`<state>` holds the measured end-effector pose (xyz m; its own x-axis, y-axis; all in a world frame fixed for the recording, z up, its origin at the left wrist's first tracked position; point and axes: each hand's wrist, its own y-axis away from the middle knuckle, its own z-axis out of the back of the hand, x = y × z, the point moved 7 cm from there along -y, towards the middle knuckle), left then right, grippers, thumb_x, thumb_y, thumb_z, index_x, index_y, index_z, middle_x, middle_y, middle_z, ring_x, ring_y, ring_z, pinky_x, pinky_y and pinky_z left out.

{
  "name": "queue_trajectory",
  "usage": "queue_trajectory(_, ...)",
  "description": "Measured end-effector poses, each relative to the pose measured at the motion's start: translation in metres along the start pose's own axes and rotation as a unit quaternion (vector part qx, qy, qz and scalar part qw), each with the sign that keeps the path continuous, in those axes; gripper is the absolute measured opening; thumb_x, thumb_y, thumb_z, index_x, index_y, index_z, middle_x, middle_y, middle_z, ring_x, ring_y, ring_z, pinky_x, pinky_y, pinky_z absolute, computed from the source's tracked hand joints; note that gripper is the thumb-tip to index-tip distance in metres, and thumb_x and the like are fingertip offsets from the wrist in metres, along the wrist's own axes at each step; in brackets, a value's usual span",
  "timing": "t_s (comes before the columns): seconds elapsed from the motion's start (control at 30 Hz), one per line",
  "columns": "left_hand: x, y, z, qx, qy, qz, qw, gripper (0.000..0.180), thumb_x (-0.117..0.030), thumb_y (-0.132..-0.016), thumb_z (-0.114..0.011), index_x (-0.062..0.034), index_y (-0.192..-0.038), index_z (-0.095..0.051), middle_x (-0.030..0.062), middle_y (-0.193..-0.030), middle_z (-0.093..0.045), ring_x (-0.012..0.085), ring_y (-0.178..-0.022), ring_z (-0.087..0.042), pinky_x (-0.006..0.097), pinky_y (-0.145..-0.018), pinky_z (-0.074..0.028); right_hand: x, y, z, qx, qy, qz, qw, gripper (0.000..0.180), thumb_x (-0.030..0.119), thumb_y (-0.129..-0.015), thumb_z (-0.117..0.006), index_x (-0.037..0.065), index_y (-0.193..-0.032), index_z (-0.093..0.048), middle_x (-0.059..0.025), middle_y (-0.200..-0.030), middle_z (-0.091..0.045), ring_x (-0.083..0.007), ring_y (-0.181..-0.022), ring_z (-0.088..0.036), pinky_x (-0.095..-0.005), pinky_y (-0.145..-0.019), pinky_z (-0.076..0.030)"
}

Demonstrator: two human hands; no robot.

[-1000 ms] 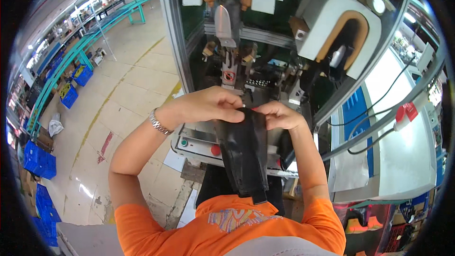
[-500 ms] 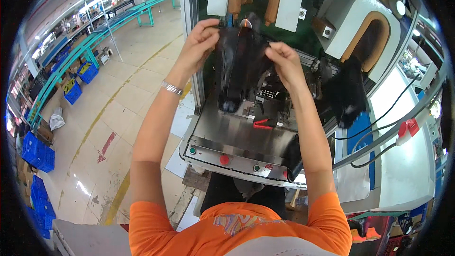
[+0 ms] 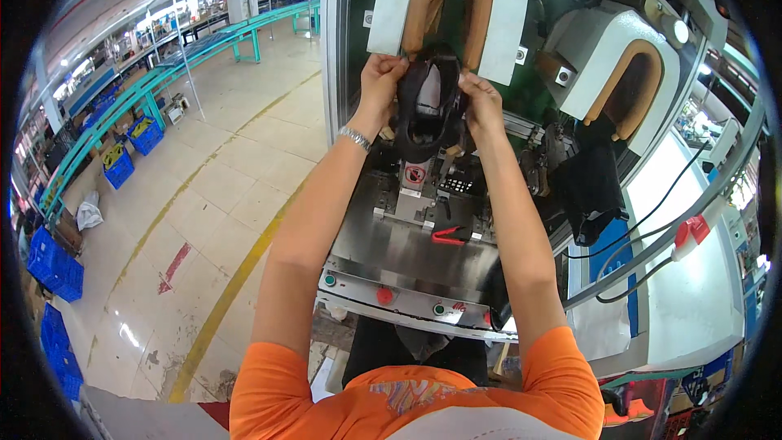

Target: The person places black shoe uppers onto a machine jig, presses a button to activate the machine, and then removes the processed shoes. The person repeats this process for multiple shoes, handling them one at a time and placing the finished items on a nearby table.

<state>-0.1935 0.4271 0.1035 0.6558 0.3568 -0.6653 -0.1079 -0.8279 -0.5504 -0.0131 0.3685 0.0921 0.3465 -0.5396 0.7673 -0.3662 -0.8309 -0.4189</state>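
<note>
A black shoe upper is held up in front of the machine's left white housing, below its brown U-shaped pad. Its opening faces me and shows a pale lining inside. My left hand pinches its left edge between thumb and fingers. On the opposite edge, my right hand grips in the same way. Beneath it, a metal fixture with a red sign is partly covered by the upper. A second black upper or black cover hangs at the right station.
A red-handled tool lies on the steel worktop. Along the front panel sit a red button and green buttons. A grey hose with a red connector crosses at right. Blue crates stand on the floor at left.
Both hands have moved slightly lower and closer together with the upper, which has turned from hanging down to showing its opening. The fixture below is now more visible.
</note>
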Motion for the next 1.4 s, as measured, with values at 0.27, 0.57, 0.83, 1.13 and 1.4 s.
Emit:
queue_trajectory(0.27,0.025,-0.018,0.023,-0.059,-0.084,0.003,0.995,0.017,0.005,-0.077,-0.055,0.0,-0.093,-0.054,0.0089,-0.081,-0.061,0.0118,-0.075,-0.056,0.023,-0.062,-0.044,-0.009,-0.006,0.008,-0.045,0.082,-0.017,0.995,0.011,0.003,-0.077,-0.061,0.0,-0.087,-0.06,-0.0033,-0.083,-0.061,-0.0121,-0.077,-0.054,-0.0234,-0.073,-0.041)
queue_trajectory(0.57,-0.091,0.131,-0.044,0.037,-0.466,-0.411,0.783,0.025,0.003,-0.071,-0.054,-0.0034,-0.096,-0.056,0.0118,-0.102,-0.054,0.0259,-0.089,-0.055,0.036,-0.081,-0.041,-0.084,0.117,0.061,-0.083,0.024,-0.217,0.972,0.031,0.027,-0.072,-0.071,0.011,-0.093,-0.056,0.0034,-0.077,-0.049,-0.0095,-0.066,-0.045,-0.0291,-0.068,-0.038)
queue_trajectory(0.83,-0.087,0.137,-0.055,0.149,-0.702,-0.252,0.649,0.027,-0.006,-0.071,-0.057,-0.0066,-0.098,-0.057,0.0035,-0.114,-0.048,0.0264,-0.097,-0.045,0.039,-0.076,-0.038,-0.183,0.126,0.035,-0.018,-0.346,-0.234,0.909,0.025,0.031,-0.078,-0.063,0.013,-0.091,-0.05,-0.0027,-0.092,-0.052,-0.0179,-0.087,-0.047,-0.0399,-0.086,-0.039)
queue_trajectory(1.13,-0.059,0.156,-0.053,0.124,-0.751,-0.189,0.62,0.047,-0.003,-0.065,-0.056,-0.0104,-0.111,-0.052,0.005,-0.125,-0.039,0.0309,-0.096,-0.044,0.041,-0.074,-0.039,-0.205,0.085,0.065,-0.091,-0.223,-0.215,0.947,0.022,0.033,-0.083,-0.057,0.013,-0.09,-0.054,0.0005,-0.081,-0.06,-0.0129,-0.067,-0.054,-0.028,-0.066,-0.045)
queue_trajectory(1.4,-0.048,0.155,-0.053,0.114,-0.755,-0.192,0.617,0.052,-0.003,-0.065,-0.057,-0.0112,-0.116,-0.049,0.0088,-0.123,-0.039,0.0303,-0.088,-0.048,0.04,-0.07,-0.04,-0.201,0.082,0.07,-0.125,-0.23,-0.209,0.942,0.02,0.029,-0.083,-0.058,0.01,-0.09,-0.056,-0.0022,-0.077,-0.061,-0.0134,-0.061,-0.056,-0.0244,-0.056,-0.047)
